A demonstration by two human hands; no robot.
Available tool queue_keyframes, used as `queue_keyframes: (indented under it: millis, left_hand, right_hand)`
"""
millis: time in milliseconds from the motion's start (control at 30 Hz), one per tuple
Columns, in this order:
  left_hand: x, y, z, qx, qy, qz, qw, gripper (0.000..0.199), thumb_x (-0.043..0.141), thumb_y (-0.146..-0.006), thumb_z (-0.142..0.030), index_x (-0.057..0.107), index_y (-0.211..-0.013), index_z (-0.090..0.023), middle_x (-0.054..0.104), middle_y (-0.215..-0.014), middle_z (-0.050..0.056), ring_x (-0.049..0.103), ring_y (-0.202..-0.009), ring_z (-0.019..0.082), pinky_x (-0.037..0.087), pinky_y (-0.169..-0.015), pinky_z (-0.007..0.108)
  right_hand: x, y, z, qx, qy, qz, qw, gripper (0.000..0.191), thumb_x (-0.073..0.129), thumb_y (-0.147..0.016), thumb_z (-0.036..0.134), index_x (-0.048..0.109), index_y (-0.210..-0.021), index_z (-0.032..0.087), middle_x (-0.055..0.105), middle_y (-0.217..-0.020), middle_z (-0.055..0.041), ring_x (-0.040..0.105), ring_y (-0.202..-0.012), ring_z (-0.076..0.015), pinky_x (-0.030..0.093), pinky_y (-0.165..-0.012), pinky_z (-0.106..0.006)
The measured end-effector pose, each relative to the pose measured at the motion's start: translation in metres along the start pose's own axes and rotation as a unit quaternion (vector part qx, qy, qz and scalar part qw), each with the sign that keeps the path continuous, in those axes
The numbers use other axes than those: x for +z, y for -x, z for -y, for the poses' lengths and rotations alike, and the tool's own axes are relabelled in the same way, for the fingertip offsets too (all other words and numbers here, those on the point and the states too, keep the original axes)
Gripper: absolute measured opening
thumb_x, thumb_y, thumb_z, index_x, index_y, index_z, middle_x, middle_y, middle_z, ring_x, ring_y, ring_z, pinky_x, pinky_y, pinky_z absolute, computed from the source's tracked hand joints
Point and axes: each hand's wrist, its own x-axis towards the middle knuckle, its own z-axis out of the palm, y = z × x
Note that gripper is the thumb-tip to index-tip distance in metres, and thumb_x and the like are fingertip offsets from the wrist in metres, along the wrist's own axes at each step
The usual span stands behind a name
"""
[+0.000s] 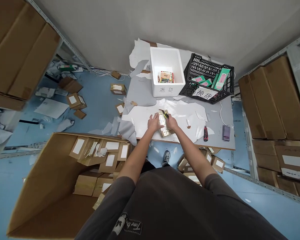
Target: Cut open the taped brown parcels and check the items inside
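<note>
Parcel (162,121) on the table (216,115), before the tub (157,89); crate (221,97) right of that; boxes (85,184) in a carton (43,176), left.

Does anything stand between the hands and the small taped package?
Nothing visible does: the left hand rests against the package, and the right hand is at its other side, holding a yellow-and-black cutter. The white bin and black crate stand beyond it.

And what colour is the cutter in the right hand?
The cutter in the right hand is yellow and black, seen in the head view.
</note>
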Motion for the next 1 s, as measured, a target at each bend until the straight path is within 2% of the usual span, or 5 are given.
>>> queue_keyframes:
  millis: [167, 433, 600, 900, 1000]
  left_hand:
    - [0.009, 0.002, -0.008, -0.002, 0.023, -0.037, 0.999, 0.116, 0.094, -0.073, -0.073, 0.050, -0.168, -0.026, 0.039, -0.180, 0.015, 0.022, -0.167, 0.053, 0.037, -0.131, 0.066]
    - [0.001, 0.010, -0.019, -0.015, -0.013, -0.005, 1.000, 0.112, 0.092, -0.083, -0.056, 0.038, -0.176, -0.025, 0.029, -0.186, 0.012, 0.022, -0.167, 0.051, 0.038, -0.132, 0.064]
    - [-0.018, 0.014, -0.023, -0.034, -0.102, 0.070, 0.992, 0.104, 0.082, -0.093, -0.049, 0.027, -0.180, -0.032, 0.018, -0.190, 0.000, 0.023, -0.169, 0.043, 0.042, -0.132, 0.053]
    - [-0.019, 0.012, -0.031, -0.049, -0.144, 0.073, 0.986, 0.103, 0.081, -0.095, -0.052, 0.025, -0.180, -0.036, 0.017, -0.190, 0.001, 0.023, -0.170, 0.042, 0.044, -0.130, 0.054]
    - [-0.017, 0.011, -0.032, -0.054, -0.156, 0.067, 0.984, 0.103, 0.080, -0.095, -0.053, 0.025, -0.180, -0.037, 0.019, -0.190, 0.000, 0.023, -0.169, 0.043, 0.044, -0.130, 0.055]
  right_hand:
    - [0.006, -0.004, 0.003, -0.046, 0.076, 0.006, 0.996, 0.039, 0.051, -0.109, 0.028, 0.059, -0.146, 0.021, 0.082, -0.116, -0.0159, 0.077, -0.112, -0.0362, 0.058, -0.100, -0.046]
    - [0.013, 0.011, 0.015, -0.002, 0.170, 0.023, 0.985, 0.058, 0.054, -0.109, 0.025, 0.044, -0.165, 0.015, 0.076, -0.136, -0.0232, 0.074, -0.125, -0.0379, 0.055, -0.105, -0.045]
    - [0.005, 0.014, 0.014, -0.039, 0.184, 0.046, 0.981, 0.054, 0.035, -0.116, 0.025, 0.037, -0.169, 0.014, 0.076, -0.140, -0.0207, 0.073, -0.126, -0.0329, 0.053, -0.105, -0.039]
    - [-0.005, 0.011, 0.023, -0.022, 0.215, 0.070, 0.974, 0.050, 0.034, -0.118, 0.028, 0.040, -0.166, 0.016, 0.077, -0.138, -0.0201, 0.073, -0.124, -0.0311, 0.053, -0.099, -0.036]
    - [-0.012, 0.006, 0.034, -0.017, 0.224, 0.086, 0.971, 0.048, 0.043, -0.115, 0.025, 0.045, -0.162, 0.013, 0.076, -0.139, -0.0220, 0.073, -0.126, -0.0324, 0.054, -0.099, -0.037]
